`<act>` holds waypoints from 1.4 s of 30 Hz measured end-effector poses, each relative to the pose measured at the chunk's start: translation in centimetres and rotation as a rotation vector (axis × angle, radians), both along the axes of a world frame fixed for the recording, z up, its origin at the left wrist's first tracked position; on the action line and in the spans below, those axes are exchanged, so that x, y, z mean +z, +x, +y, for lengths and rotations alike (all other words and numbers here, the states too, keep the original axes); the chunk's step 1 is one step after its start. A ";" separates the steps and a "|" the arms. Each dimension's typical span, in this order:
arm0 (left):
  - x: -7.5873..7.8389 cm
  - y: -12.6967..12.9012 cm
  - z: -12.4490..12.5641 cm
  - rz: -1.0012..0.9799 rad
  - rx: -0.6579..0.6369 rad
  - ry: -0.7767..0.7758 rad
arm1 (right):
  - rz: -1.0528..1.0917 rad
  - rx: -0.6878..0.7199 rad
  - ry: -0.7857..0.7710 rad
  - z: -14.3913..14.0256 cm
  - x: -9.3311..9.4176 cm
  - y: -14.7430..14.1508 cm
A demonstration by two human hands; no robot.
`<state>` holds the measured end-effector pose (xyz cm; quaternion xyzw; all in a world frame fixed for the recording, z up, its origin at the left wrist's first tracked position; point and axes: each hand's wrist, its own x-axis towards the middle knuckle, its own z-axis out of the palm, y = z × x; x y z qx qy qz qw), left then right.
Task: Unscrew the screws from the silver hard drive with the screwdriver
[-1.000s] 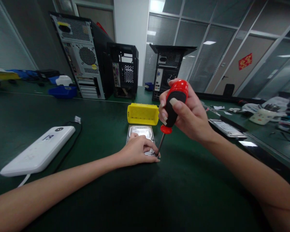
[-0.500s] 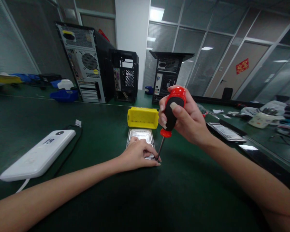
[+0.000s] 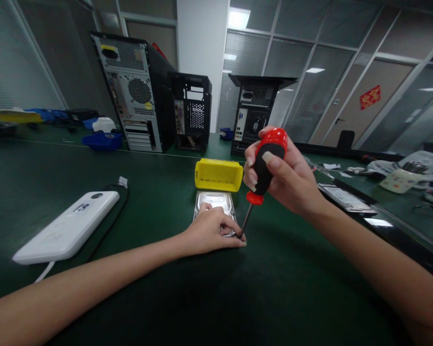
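Observation:
My right hand [image 3: 292, 173] is wrapped round the black and red handle of a screwdriver [image 3: 269, 161]. Its shaft slants down to the near right corner of a silver hard drive [image 3: 216, 198], which lies flat on the green table. Over the drive rests my left hand [image 3: 214, 228], closed on it, with thumb and index finger near the screwdriver's tip. Those fingers hide the tip itself and whatever it touches. Directly behind the drive stands a yellow plastic bin [image 3: 219, 175], its open side towards me.
To the left lies a white power bank [image 3: 68, 226] marked 18, with cables. Computer cases [image 3: 139, 96] stand at the back, near a blue bin [image 3: 103, 141]. On the right are another drive [image 3: 346, 198], a dark glossy panel [image 3: 400, 240] and a patterned cup [image 3: 400, 179].
The whole view has shifted slightly, so everything sits further right. Both hands keep nearly the same pose, with the screwdriver still at the drive's corner.

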<state>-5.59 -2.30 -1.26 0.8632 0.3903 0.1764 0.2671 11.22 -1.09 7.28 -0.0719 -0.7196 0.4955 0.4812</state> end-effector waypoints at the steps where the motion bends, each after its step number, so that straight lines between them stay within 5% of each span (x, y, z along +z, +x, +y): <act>1: 0.0 0.0 0.0 -0.001 -0.001 -0.001 | -0.002 0.014 -0.012 0.0 0.0 0.0; 42: -0.1 -0.2 0.3 0.022 -0.040 0.010 | -0.026 0.135 -0.139 -0.5 0.8 0.6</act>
